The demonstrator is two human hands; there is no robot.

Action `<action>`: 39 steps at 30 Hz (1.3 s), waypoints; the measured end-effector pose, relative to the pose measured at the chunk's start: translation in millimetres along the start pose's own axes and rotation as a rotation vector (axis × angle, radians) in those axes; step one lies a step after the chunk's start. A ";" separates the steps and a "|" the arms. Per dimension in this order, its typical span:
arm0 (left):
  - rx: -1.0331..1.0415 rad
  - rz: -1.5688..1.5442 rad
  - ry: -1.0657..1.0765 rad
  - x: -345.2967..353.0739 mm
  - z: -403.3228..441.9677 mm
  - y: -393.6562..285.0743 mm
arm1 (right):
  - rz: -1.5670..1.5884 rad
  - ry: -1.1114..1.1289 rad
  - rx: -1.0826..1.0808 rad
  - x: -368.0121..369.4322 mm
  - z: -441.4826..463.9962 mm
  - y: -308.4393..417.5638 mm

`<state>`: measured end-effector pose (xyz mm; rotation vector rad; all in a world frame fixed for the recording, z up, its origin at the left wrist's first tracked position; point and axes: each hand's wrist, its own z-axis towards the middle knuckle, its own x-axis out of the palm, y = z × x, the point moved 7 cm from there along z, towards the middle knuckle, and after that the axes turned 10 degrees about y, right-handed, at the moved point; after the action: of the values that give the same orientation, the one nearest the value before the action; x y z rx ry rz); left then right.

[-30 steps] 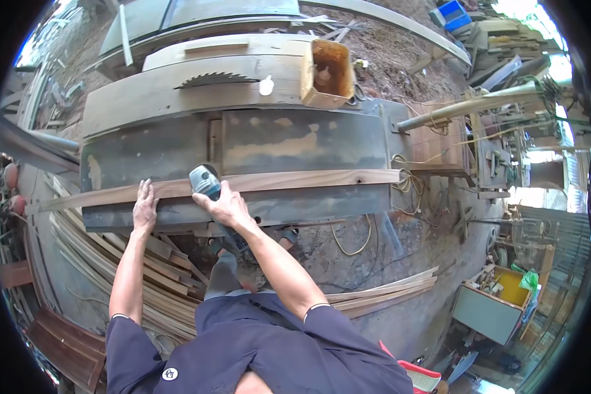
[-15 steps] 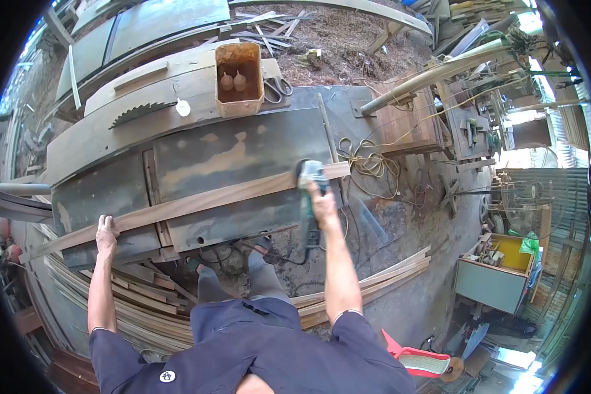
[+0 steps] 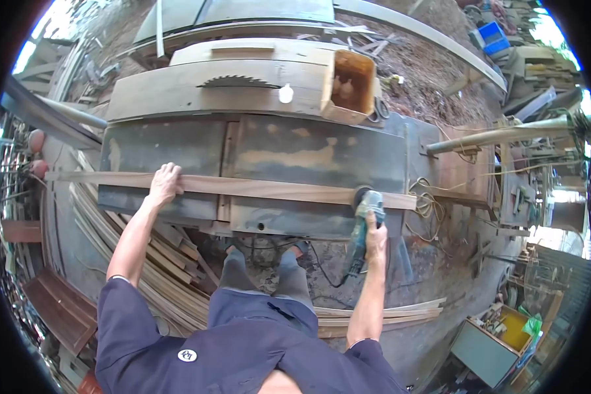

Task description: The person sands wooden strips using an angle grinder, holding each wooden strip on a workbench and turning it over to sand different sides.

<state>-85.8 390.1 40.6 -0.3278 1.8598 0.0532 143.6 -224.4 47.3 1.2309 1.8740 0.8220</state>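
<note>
A long, narrow wooden strip [image 3: 276,190] lies across the dark metal-topped bench [image 3: 177,148]. My left hand [image 3: 166,182] is closed over the strip, left of the bench's middle seam. Near the strip's right end, my right hand [image 3: 375,238] grips a green power tool [image 3: 359,238] by its body. The tool's round head rests at the strip's surface, and its black cord drops below the bench edge. The underside of the tool's head is hidden.
Behind the bench surface lie a toothed saw blade [image 3: 240,81], a white bottle [image 3: 285,93] and a rusty open container [image 3: 349,87]. Long wood strips [image 3: 157,282] are stacked on the floor at lower left. A yellow cord [image 3: 428,200] hangs at the bench's right end.
My right hand and the tool have moved from near my left hand to the strip's right end. The camera view has shifted and turned between frames.
</note>
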 end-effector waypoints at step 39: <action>0.008 0.012 0.054 14.8 -8.2 2.6 | 0.065 -0.045 0.025 -74.5 21.7 23.9</action>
<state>-98.1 388.0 28.9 -0.3154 1.9148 0.0462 193.1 -283.6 72.6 1.3211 1.8216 0.8010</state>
